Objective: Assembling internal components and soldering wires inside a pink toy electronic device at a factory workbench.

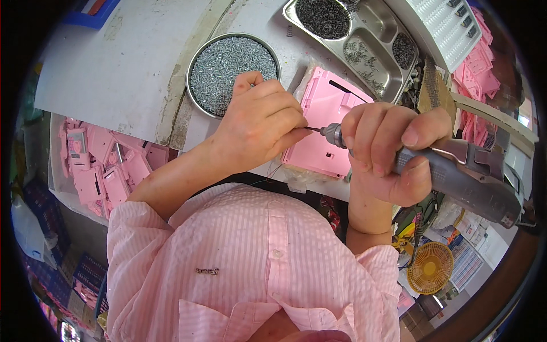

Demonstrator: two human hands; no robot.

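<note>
My right hand [387,142] is wrapped round a grey electric screwdriver [464,179], held nearly level with its bit toward the left. At the bit's tip, my left hand [256,122] is closed in a pinch; whatever sits between thumb and finger is hidden, too small to name. Beneath both hands lies a flat pink plastic housing [316,151] with slots and raised ribs, on clear plastic wrapping. A round metal tin [190,85] full of small silvery screws [228,62] stands just beyond my left hand.
A metal compartment tray [364,43] with dark screws is at the far right, beside a white ridged tray [441,28]. Pink parts fill a box [102,165] at the left and pile up [476,71] at the right. A yellow basket [430,268] sits lower right.
</note>
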